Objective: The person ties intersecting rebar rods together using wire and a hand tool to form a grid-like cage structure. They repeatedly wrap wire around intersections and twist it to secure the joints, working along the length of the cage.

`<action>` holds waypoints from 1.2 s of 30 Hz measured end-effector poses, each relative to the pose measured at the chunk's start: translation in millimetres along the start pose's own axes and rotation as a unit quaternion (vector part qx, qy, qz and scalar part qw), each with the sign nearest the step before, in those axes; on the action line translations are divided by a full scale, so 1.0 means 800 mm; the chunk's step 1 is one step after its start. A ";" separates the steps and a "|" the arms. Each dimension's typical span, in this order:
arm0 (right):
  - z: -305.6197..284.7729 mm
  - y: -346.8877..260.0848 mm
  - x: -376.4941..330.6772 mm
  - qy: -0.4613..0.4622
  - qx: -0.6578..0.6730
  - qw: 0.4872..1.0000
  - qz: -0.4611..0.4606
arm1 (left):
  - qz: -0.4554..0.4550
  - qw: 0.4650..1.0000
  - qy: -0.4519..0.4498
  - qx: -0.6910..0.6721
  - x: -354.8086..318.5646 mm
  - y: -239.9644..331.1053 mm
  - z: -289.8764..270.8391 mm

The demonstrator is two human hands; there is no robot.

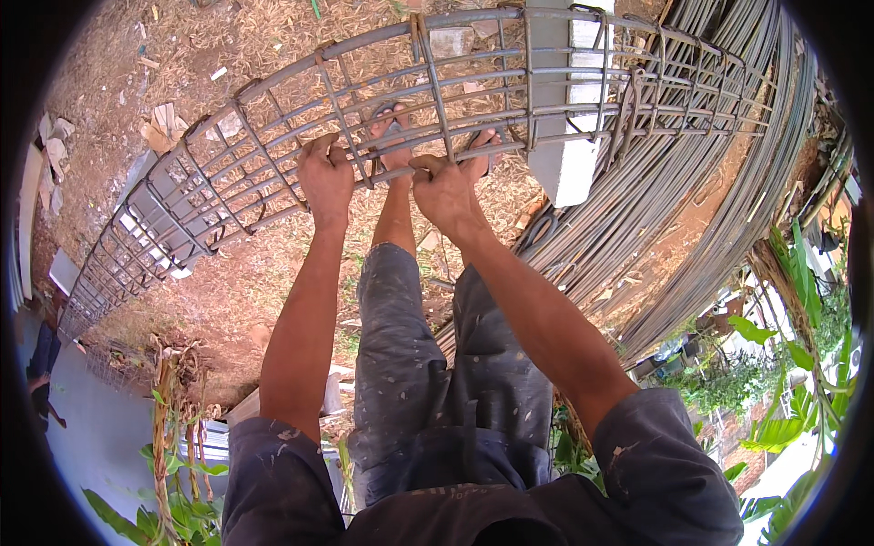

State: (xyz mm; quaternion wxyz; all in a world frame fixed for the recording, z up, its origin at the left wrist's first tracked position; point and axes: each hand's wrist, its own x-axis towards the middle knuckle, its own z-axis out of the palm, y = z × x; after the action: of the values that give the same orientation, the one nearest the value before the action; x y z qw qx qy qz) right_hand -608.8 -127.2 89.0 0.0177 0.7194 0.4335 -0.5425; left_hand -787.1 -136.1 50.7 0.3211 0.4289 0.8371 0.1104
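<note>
A long rebar cage (437,77) of steel bars and square stirrups stretches across the view in front of me, from the far left to the upper right. My left hand (326,180) is closed around its near lower bar, beside a stirrup. A short way to the right, my right hand (444,193) has its fingers curled over the same near bar. Parts of both hands' fingers are hidden behind the knuckles. Beneath the cage, a white-edged grey block (574,173) stands at the right, and another pale support (173,238) shows through the bars at the left.
A large bundle of long steel rods (665,209) lies on the ground at the right. My feet (393,136) stand under the cage on soil strewn with dry leaves. Broken pieces (164,127) lie at the left; green plants (774,428) grow at the lower right.
</note>
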 end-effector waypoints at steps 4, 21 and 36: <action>0.050 0.009 0.035 0.002 0.080 0.996 0.050 | -0.018 0.985 -0.154 0.080 0.020 -0.015 -0.006; 0.083 -0.001 0.048 -0.111 0.282 0.950 0.080 | -0.116 0.976 -0.141 -0.122 0.033 -0.010 0.003; 0.056 -0.024 0.030 -0.055 0.110 0.992 0.026 | 0.071 0.979 0.126 -0.143 -0.013 -0.011 0.040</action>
State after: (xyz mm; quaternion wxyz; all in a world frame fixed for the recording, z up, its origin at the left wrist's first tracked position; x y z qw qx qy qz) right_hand -654.3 -122.6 60.0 -0.0238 0.6970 0.3510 -0.6248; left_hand -768.2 -152.5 27.0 0.2628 0.4198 0.8135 0.3047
